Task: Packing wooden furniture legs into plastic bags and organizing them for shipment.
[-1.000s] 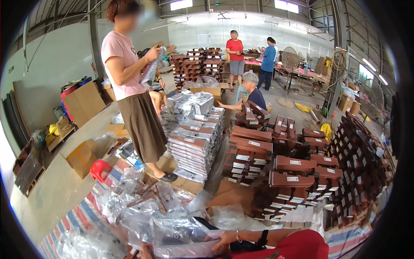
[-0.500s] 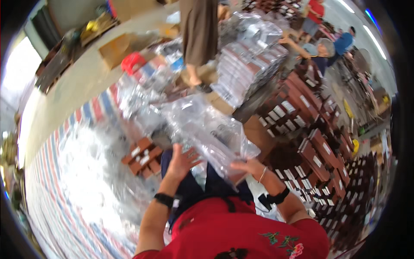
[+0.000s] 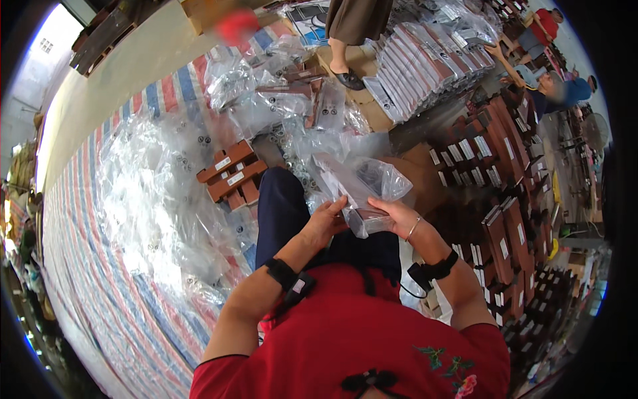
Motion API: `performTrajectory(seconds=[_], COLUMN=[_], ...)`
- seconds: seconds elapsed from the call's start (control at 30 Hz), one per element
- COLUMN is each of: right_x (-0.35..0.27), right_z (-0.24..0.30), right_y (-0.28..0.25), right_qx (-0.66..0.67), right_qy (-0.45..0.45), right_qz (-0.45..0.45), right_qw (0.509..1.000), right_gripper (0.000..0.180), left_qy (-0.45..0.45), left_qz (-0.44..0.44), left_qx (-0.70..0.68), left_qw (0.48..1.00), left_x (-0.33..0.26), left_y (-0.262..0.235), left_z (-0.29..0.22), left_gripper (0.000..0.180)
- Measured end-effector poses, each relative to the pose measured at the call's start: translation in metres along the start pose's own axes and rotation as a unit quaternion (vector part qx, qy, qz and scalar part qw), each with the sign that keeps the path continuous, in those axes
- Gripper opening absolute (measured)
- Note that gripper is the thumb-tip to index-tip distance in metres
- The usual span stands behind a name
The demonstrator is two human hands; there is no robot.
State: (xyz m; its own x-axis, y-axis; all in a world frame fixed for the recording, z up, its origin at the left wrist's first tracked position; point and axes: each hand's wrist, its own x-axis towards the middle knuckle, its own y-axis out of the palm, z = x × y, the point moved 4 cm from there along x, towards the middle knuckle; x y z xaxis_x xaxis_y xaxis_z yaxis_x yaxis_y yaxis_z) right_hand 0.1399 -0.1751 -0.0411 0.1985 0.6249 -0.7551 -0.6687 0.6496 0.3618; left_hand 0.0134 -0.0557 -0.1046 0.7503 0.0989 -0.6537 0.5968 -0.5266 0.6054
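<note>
A striped sheet [image 3: 73,259] is covering much of the workshop floor [image 3: 149,56], probably keeping the goods off the dirt. Over the lap, the left hand [image 3: 321,223] is gripping the near left edge of a packet [image 3: 352,193], a brown piece inside a clear bag, with its thumb showing on top. The right hand [image 3: 402,216] is closing on the near right side, its thumb lying across the plastic and its other fingers mostly hiding beneath. With a hand on each side, the two are likely sharing the weight and steadying the near end, while the far end is slanting away between the knees and loose film is puffing out at the right.

Just beyond the left knee [image 3: 282,199], several brown blocks [image 3: 232,174] are lying crosswise on one another, perhaps for stability. Left of them, clear bags [image 3: 149,206] are spreading in a loose heap, seemingly within reach. Farther off, wrapped pieces [image 3: 419,70] are standing in a tight stack over cardboard [image 3: 372,113], presumably to save room. A co-worker's hand [image 3: 495,52] is reaching to its far end. On the right, bare brown pieces [image 3: 508,246] are rising in layered piles.
</note>
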Motion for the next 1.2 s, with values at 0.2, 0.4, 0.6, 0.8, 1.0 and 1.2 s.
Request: performTrajectory(seconds=[0.2, 0.4, 0.6, 0.8, 1.0, 1.2], right_x=[0.006, 0.001, 0.012, 0.008, -0.026, -0.031], right_z=[-0.002, -0.005, -0.025, -0.023, -0.012, -0.017], right_y=[-0.002, -0.010, -0.003, 0.008, 0.028, 0.020], right_qx=[0.006, -0.140, -0.033, -0.012, -0.128, -0.144], right_qy=[-0.013, -0.109, 0.015, 0.031, -0.077, -0.189], right_qz=[-0.002, -0.088, -0.022, -0.035, -0.022, 0.023], right_qw=[1.000, 0.980, 0.999, 0.999, 0.989, 0.971], right_gripper=[0.041, 0.040, 0.037, 0.039, 0.049, 0.069], left_qy=[0.002, 0.135, -0.034, -0.067, -0.028, 0.123], left_qz=[-0.024, 0.029, -0.088, -0.062, -0.009, 0.072], left_qx=[-0.021, -0.089, -0.113, -0.087, -0.100, -0.090], left_qw=[0.999, 0.986, 0.989, 0.992, 0.994, 0.986], left_x=[-0.023, -0.040, -0.018, -0.007, -0.006, -0.007], left_y=[0.002, -0.003, -0.028, -0.026, -0.024, 0.001], left_z=[-0.009, -0.041, 0.005, 0.023, 0.006, -0.042], left_gripper=[0.066, 0.070, 0.077, 0.080, 0.084, 0.073])
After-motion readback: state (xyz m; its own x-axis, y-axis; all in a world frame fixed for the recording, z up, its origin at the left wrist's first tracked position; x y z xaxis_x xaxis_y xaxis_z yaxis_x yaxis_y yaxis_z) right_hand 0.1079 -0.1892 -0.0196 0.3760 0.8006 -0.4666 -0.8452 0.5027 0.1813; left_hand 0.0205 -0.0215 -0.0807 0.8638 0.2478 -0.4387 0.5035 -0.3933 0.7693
